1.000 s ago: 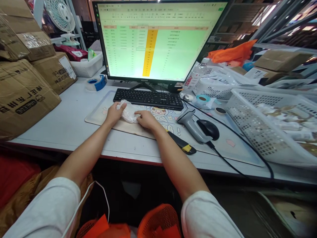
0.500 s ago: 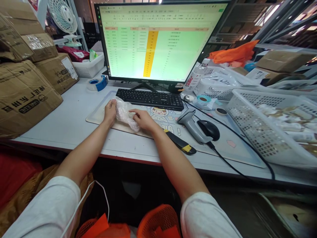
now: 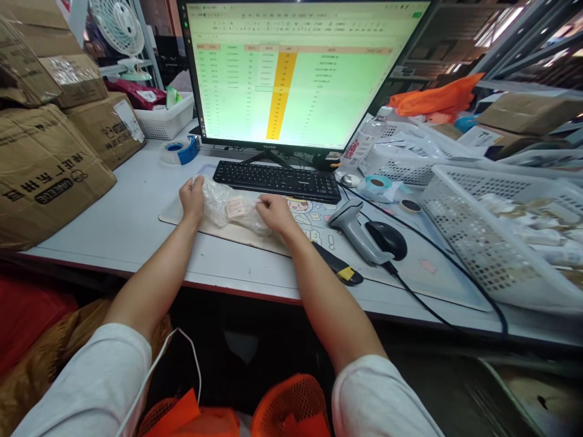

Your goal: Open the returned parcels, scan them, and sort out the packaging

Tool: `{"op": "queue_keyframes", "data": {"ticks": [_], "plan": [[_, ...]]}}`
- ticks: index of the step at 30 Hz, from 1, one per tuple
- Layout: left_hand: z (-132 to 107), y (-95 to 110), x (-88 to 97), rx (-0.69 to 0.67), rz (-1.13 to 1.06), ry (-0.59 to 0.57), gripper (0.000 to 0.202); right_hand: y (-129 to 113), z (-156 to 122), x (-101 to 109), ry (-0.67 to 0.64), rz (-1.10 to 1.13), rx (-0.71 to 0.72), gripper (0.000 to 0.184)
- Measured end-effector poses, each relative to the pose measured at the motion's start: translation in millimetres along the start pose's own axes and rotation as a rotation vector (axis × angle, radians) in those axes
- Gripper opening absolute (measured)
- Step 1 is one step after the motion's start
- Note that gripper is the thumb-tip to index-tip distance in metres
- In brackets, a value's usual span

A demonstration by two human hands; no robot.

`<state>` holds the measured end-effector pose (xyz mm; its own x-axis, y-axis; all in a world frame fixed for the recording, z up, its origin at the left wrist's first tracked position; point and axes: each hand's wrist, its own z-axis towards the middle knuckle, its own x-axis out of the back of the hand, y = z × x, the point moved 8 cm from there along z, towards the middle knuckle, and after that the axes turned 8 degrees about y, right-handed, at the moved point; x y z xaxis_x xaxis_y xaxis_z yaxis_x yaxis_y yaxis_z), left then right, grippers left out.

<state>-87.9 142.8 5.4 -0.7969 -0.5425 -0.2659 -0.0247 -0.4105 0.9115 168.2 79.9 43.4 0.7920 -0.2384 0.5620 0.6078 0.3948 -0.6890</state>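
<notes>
A sheet of clear bubble wrap (image 3: 215, 201) is stretched between my two hands above the front of the desk mat (image 3: 170, 212). My left hand (image 3: 192, 197) is closed on its left end, and my right hand (image 3: 274, 213) pinches its right end. Within the opened wrap lies a small pale item with a pinkish printed label (image 3: 235, 208); its kind cannot be made out. Beside my right forearm rests a black and yellow utility knife (image 3: 339, 266). Farther right are a grey barcode scanner (image 3: 359, 233) and a black mouse (image 3: 386, 239).
Behind the wrap stand a black keyboard (image 3: 276, 180) and a monitor (image 3: 246, 79) showing a spreadsheet. Cardboard boxes (image 3: 50, 170) are stacked at left, near a blue tape roll (image 3: 182, 150). A white plastic basket (image 3: 483, 243) full of small packages stands at right. Orange baskets (image 3: 291, 406) sit below the desk.
My hands have moved apart, the left one leftward and the right one slightly rightward. The bubble wrap has spread open, and the labelled item inside now shows.
</notes>
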Motion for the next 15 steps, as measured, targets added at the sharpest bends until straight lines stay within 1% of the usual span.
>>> {"op": "queue_keyframes", "data": {"ticks": [2,3,4,5,6,7,9,10,11,12,13,15], "plan": [[6.3,9.6,14.7,-0.106,0.073,0.097,0.026,11.7,5.7,18.1,0.140,0.152,-0.114,0.021],[5.6,14.5,17.9,-0.140,0.086,0.110,0.027,17.4,7.0,21.5,0.169,0.253,-0.181,0.019],[2.6,19.7,16.8,-0.170,0.092,0.082,0.034,22.1,7.4,21.7,0.175,0.350,-0.248,0.017],[-2.7,25.4,12.4,-0.197,0.090,0.025,0.042,24.9,7.2,20.1,0.169,0.436,-0.305,0.015],[-10.0,31.4,4.9,-0.224,0.089,-0.061,0.048,25.5,6.8,18.0,0.159,0.510,-0.342,0.014],[-19.4,37.2,-5.2,-0.251,0.098,-0.173,0.049,24.2,6.3,15.8,0.145,0.570,-0.360,0.013],[-42.3,44.8,-28.1,-0.283,0.136,-0.434,0.038,19.3,4.8,13.5,0.128,0.647,-0.369,0.015],[-53.7,45.4,-38.0,-0.270,0.141,-0.552,0.033,16.8,3.8,12.6,0.115,0.665,-0.371,0.016],[-63.7,43.5,-46.3,-0.223,0.127,-0.658,0.035,14.5,2.7,11.6,0.099,0.671,-0.371,0.017],[-71.7,39.4,-52.5,-0.145,0.095,-0.739,0.041,12.5,1.6,10.4,0.079,0.667,-0.369,0.018],[-77.1,34.2,-56.7,-0.051,0.051,-0.787,0.050,10.5,0.7,8.7,0.051,0.659,-0.360,0.018],[-81.1,24.0,-60.8,0.101,-0.020,-0.812,0.061,6.9,0.0,4.7,-0.010,0.640,-0.317,0.017]]}}
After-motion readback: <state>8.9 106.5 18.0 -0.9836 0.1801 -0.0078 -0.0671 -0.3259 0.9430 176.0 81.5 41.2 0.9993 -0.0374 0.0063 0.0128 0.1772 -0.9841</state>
